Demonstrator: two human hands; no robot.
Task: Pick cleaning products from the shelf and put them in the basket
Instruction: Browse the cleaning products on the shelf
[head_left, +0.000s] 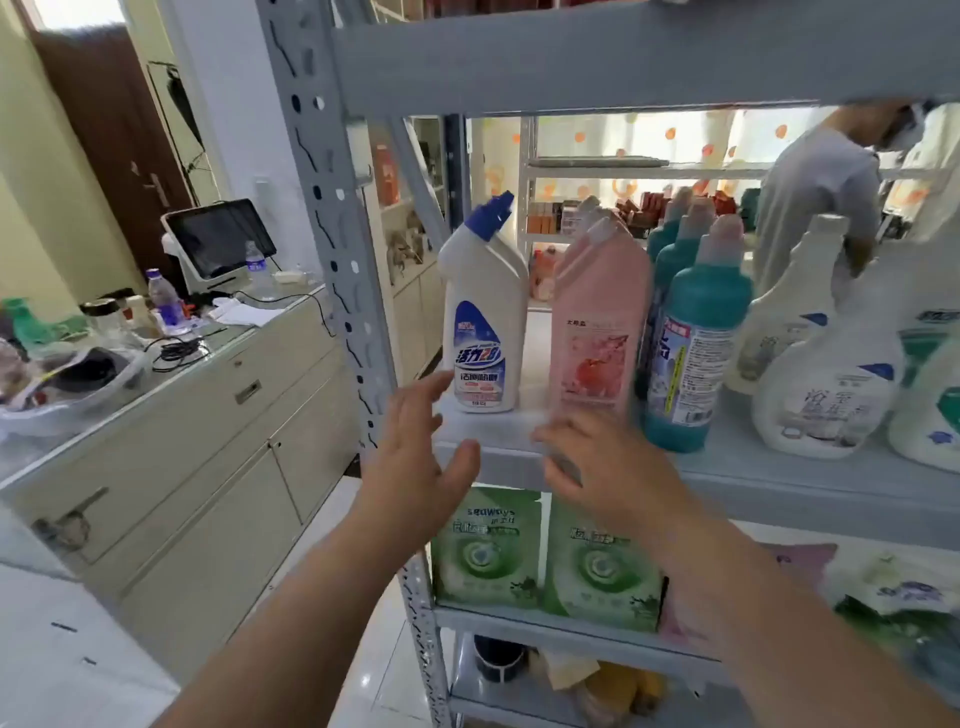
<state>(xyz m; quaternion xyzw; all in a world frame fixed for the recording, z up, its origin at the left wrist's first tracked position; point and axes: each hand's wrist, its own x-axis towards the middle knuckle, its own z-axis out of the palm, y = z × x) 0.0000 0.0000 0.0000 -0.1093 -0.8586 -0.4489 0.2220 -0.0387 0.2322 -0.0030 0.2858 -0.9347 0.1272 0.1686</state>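
Now, your left hand (415, 457) is released, fingers spread, just short of the white bent-neck plastic bottle with a blue cap (485, 322) at the grey metal shelf's (753, 483) left front corner. Grip its body, not the neck. Your right hand (597, 462), also empty, hovers below the blurred pink plastic bottle (597, 322). The basket is out of view.

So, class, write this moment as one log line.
stage: reaching | left hand: open, empty | right hand: open, empty | nearest: white bottle, pink bottle

Both hands were held up with loose fingers before the grey shelf (753, 478): the left hand (415, 457) near the white toilet-cleaner bottle (485, 317), the right hand (602, 467) under the pink bottle (597, 322).
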